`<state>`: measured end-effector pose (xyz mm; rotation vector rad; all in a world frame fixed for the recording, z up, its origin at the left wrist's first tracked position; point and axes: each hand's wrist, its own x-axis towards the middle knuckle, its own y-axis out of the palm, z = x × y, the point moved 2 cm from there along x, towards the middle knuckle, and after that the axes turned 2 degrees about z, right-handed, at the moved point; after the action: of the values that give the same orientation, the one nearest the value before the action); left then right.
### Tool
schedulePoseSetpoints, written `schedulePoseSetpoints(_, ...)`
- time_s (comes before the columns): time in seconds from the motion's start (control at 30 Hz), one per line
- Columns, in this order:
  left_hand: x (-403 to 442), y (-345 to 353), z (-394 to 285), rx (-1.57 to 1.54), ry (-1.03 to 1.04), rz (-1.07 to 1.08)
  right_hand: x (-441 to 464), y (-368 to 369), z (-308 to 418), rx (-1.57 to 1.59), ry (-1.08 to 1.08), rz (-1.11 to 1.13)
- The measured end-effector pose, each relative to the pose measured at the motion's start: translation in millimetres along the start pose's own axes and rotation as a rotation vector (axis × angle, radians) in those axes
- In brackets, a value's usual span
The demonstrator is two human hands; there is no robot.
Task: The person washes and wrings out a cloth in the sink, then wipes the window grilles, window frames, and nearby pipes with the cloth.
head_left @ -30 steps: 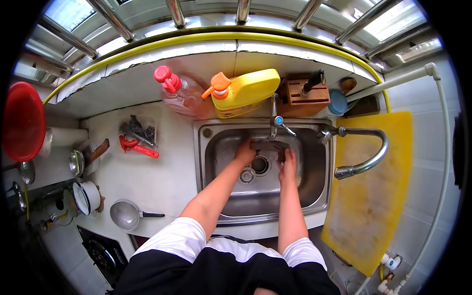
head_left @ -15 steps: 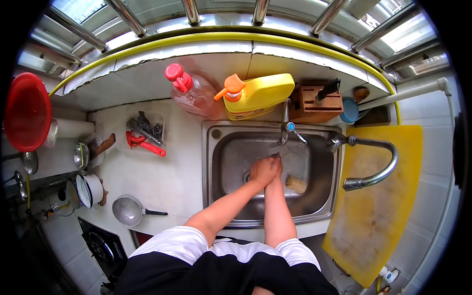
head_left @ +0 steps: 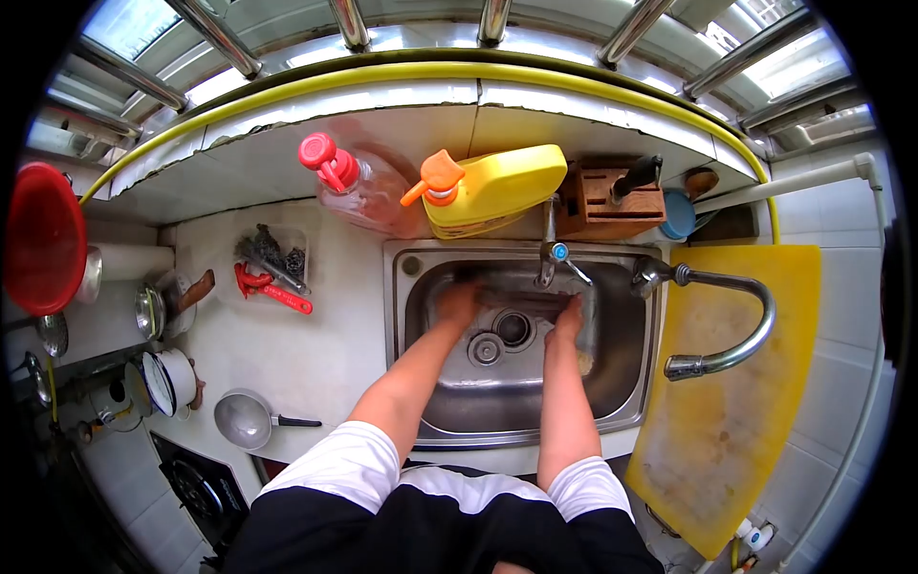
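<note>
Both hands are low inside the steel sink (head_left: 507, 407), spread apart. My left hand (head_left: 461, 304) is at the left of the basin, its fingers smeared by motion. My right hand (head_left: 566, 320) is below the small tap (head_left: 550, 253), its fingertips blurred. A dark greyish streak (head_left: 524, 302) stretches between the hands; I cannot make out what it is or whether either hand holds it. Nearer me are the drain hole (head_left: 514, 329) and a round metal strainer (head_left: 486, 349) beside it. A tan scrubber (head_left: 585, 363) shows only partly past my right wrist.
A yellow cutting board (head_left: 736, 411) stands right of the sink, under a curved faucet (head_left: 736, 277). Behind are a clear pump bottle (head_left: 368, 196), a yellow bottle (head_left: 507, 191) and a knife block (head_left: 612, 203). Left lie a saucepan (head_left: 244, 419) and a red peeler (head_left: 277, 293).
My hands were together in the middle of the sink; now they are apart, left hand leftward, right hand rightward. The drain and strainer show more fully, the scrubber less. The view has shifted slightly.
</note>
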<state>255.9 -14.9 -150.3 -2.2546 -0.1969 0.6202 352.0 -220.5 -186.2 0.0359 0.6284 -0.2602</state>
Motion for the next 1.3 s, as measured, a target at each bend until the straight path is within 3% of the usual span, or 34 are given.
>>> schedulePoseSetpoints(0.13,0,9,27,0.061,-0.112,0.021,13,-15,5,-0.15,-0.073,0.077)
schedulePoseSetpoints(0.23,-3,16,14,0.304,-0.249,0.03,-7,-2,10,0.08,0.078,0.028)
schedulePoseSetpoints(0.3,-9,23,-6,0.164,0.078,-0.11,-25,13,10,0.423,0.258,0.171)
schedulePoseSetpoints(0.33,-8,26,-13,0.162,0.079,-0.109,-35,21,14,0.422,0.256,0.17)
schedulePoseSetpoints(0.4,-7,34,-28,-0.136,0.206,-0.103,-50,34,17,0.481,0.382,0.321)
schedulePoseSetpoints(0.53,10,68,-6,-0.293,0.126,-0.098,-35,34,13,0.805,0.525,0.464)
schedulePoseSetpoints(0.6,29,75,17,-0.18,-0.205,0.172,-30,32,17,0.783,0.433,0.353)
schedulePoseSetpoints(0.67,43,86,30,-0.266,-0.281,0.177,-8,21,4,0.521,0.305,0.337)
schedulePoseSetpoints(0.7,46,88,33,-0.358,-0.36,0.184,-12,20,10,0.302,0.354,0.229)
schedulePoseSetpoints(0.73,44,74,19,-0.356,-0.361,0.177,-12,19,6,0.304,0.355,0.236)
schedulePoseSetpoints(0.8,34,36,-29,-0.418,-0.258,0.208,-15,11,5,-0.521,-0.031,0.254)
schedulePoseSetpoints(0.93,48,56,-55,-0.435,-0.167,0.151,-42,-2,43,-0.455,-0.311,0.387)
schedulePoseSetpoints(1.03,49,62,-68,-0.692,-0.341,0.118,-84,2,108,-0.267,-0.436,0.528)
schedulePoseSetpoints(1.1,51,66,-69,-0.439,-0.315,-0.07,-113,13,151,-0.184,-0.456,0.571)
schedulePoseSetpoints(1.17,36,40,-75,-0.376,-0.305,0.01,-137,24,186,-0.177,-0.505,0.582)
schedulePoseSetpoints(1.23,13,14,-82,-0.315,-0.298,0.089,-160,31,213,-0.69,-0.664,0.524)
schedulePoseSetpoints(1.27,1,2,-83,-0.293,-0.286,0.091,-171,36,220,-0.686,-0.677,0.532)
schedulePoseSetpoints(1.3,-11,-10,-84,-0.271,-0.274,0.093,-182,41,226,-0.938,-0.762,0.455)
